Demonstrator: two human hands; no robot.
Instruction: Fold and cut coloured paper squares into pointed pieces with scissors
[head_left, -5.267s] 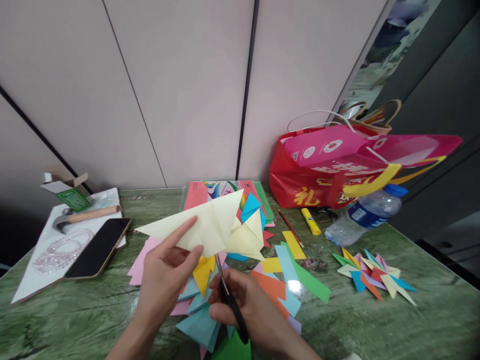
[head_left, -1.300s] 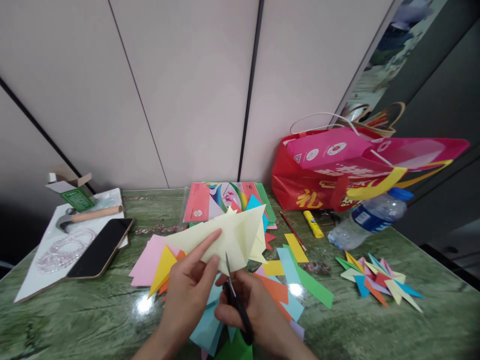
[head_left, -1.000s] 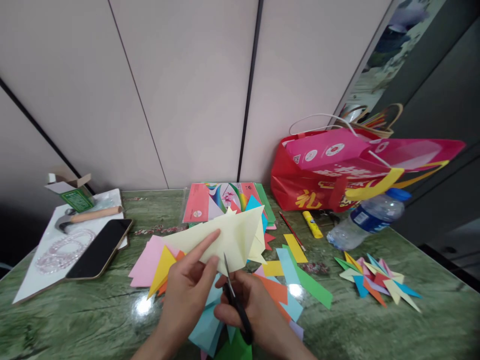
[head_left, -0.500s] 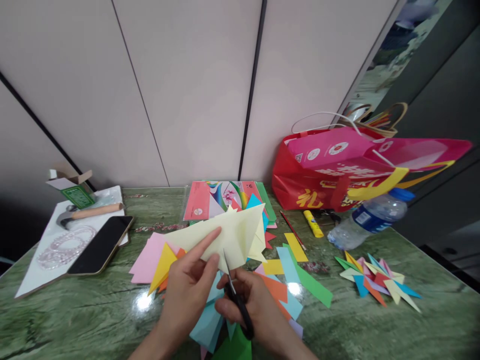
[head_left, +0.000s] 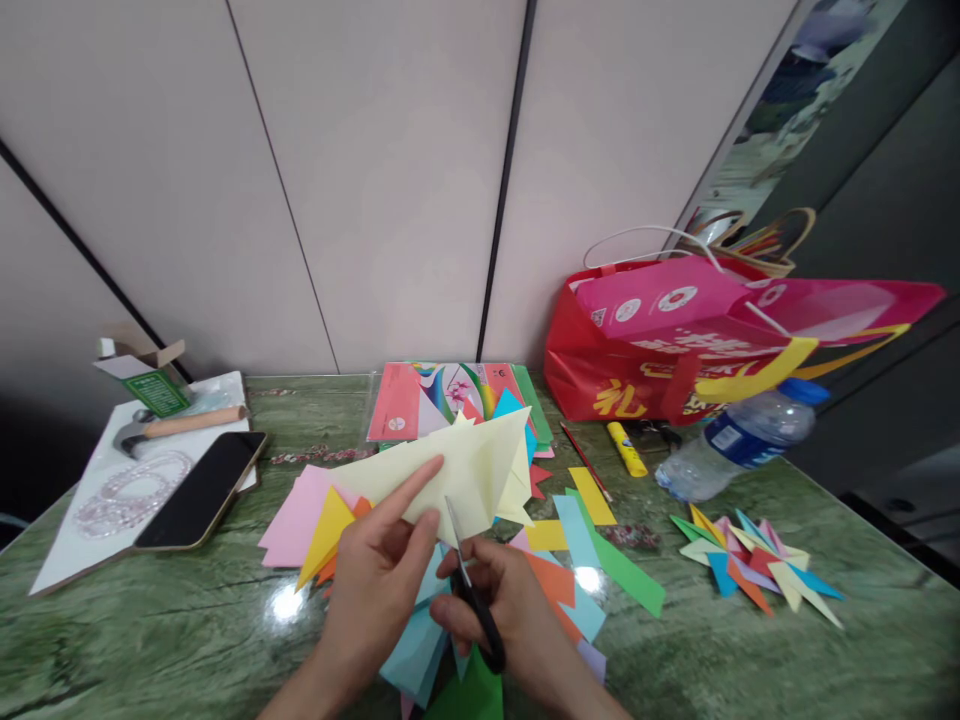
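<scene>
My left hand (head_left: 386,545) grips a folded sheet of pale yellow paper (head_left: 480,465) at its lower edge, index finger stretched along its face and thumb close by. Black-handled scissors (head_left: 480,610) are in my right hand (head_left: 506,600), fingers wrapped around the handles. Their blade lies at the lower edge of the pale paper, pointing up and left across it. Under both hands lie loose coloured papers, among them a light blue sheet (head_left: 412,645), an orange piece (head_left: 551,580) and a green piece (head_left: 469,690). Pink paper (head_left: 296,520) and a yellow triangle (head_left: 326,535) lie left of my left hand.
Behind the paper lies a coloured paper pack (head_left: 394,400). To the right are a glue stick (head_left: 626,449), a pencil (head_left: 585,460), a red bag (head_left: 600,370), a bottle (head_left: 731,450) and folded paper stars (head_left: 757,560). A phone (head_left: 202,490) and hammer (head_left: 180,424) lie left.
Almost nothing differs. The scissors and my right hand have shifted very slightly, while the pale paper and my left hand stay in place.
</scene>
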